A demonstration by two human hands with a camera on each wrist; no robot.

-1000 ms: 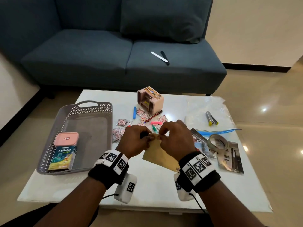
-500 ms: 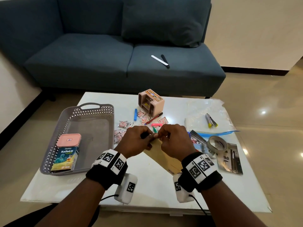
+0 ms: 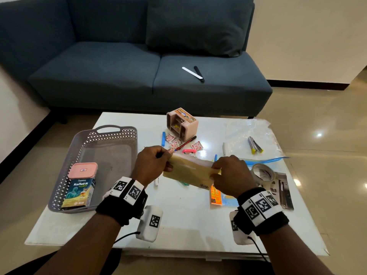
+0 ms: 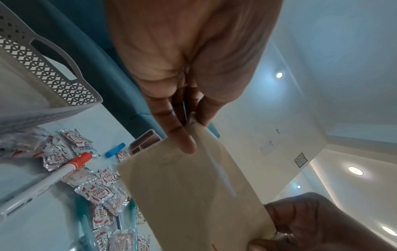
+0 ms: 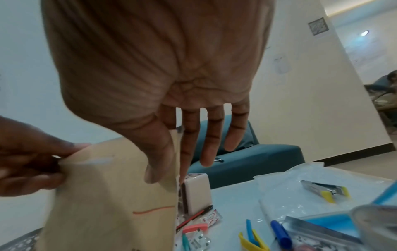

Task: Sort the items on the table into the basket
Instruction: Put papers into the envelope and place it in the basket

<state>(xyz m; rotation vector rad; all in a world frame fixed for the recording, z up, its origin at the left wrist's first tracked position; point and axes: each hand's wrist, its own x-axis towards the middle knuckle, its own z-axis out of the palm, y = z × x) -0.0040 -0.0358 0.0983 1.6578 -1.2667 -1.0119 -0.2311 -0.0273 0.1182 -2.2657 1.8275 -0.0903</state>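
Above table [image 3: 184, 219], envelope [image 3: 189, 172] between hands

A home living room is showing itself here — a dark blue sofa [image 3: 151, 62] with a matching cushion [image 3: 198, 24] is standing against a cream wall [image 3: 309, 36]; a low white coffee table [image 3: 178, 219] is sitting before it on glossy beige floor tiles [image 3: 327, 155]; recessed ceiling lights [image 4: 279, 74] are glowing overhead.

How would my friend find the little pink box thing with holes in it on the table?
Start at the white table in front of the blue sofa and look at the edge nearest the sofa. The pink box stands there, behind the scattered red-and-white packets. It is the only upright boxy thing there, with open compartments in its front.
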